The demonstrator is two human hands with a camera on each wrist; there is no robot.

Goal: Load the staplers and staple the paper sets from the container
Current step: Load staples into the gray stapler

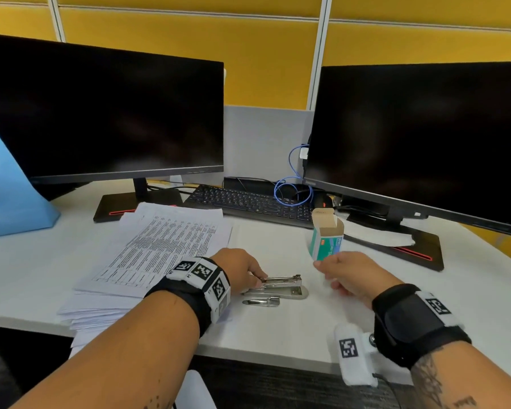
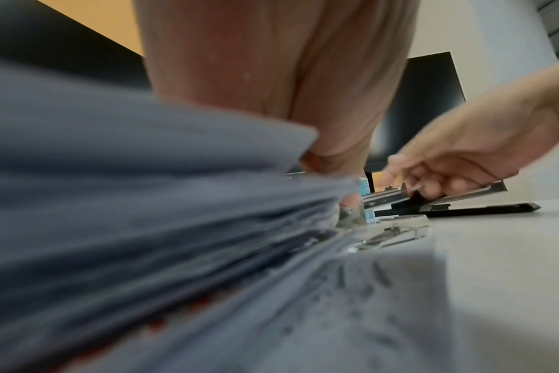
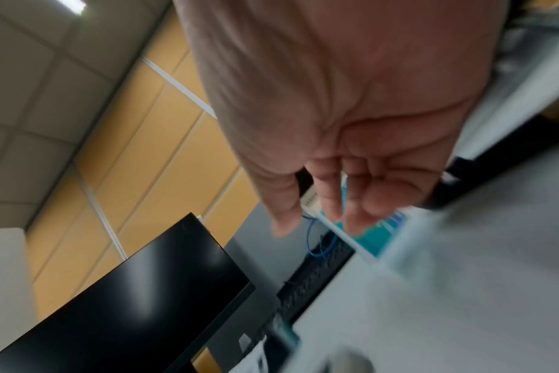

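A silver stapler (image 1: 282, 286) lies open on the white desk (image 1: 307, 329), with a loose metal part (image 1: 261, 301) just in front of it. My left hand (image 1: 258, 282) pinches the stapler's rear end; in the left wrist view the stapler (image 2: 396, 232) shows past the papers (image 2: 144, 202). An open teal staple box (image 1: 326, 239) stands tilted behind my right hand (image 1: 325, 273), whose fingers are relaxed and spread with the thumb tip at the box's base. The right wrist view is blurred: my right hand (image 3: 319, 214) with loose fingers, the box (image 3: 367, 237) beyond them. A stack of printed papers (image 1: 160, 255) lies under my left wrist.
Two dark monitors (image 1: 101, 113) (image 1: 419, 137) stand at the back, their stand bases (image 1: 416, 246) on the desk. A black keyboard (image 1: 248, 202), a mouse (image 1: 322, 200) and a blue cable (image 1: 292, 187) lie between them. A blue container (image 1: 9, 187) sits at far left.
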